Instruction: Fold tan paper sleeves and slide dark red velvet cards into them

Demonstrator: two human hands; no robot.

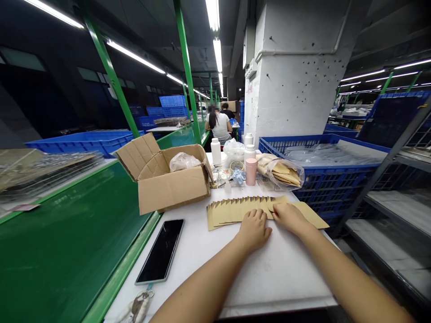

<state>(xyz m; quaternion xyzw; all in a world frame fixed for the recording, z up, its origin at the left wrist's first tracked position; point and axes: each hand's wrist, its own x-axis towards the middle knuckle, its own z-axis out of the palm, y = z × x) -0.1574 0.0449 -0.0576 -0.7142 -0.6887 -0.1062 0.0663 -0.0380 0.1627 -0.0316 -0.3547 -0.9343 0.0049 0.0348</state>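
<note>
A row of overlapping brown paper envelopes (232,211) is fanned across the white table, their flaps making a zigzag along the far edge. My left hand (254,229) lies palm down on the near edge of the row, fingers resting on the paper and thumb apart. At the row's right end, my right hand (288,216) has its fingers closed at the edge of an envelope; the fingertips are partly hidden. Another brown envelope (310,214) lies flat under and beyond my right wrist, near the table's right edge.
An open cardboard box (173,193) stands at the left back, with a phone (160,251) nearer me. White bottles (216,151), a pink bottle (250,172) and a plastic bag of envelopes (281,172) stand behind the row. Blue crates (316,184) flank the right; a green conveyor (67,233) runs left.
</note>
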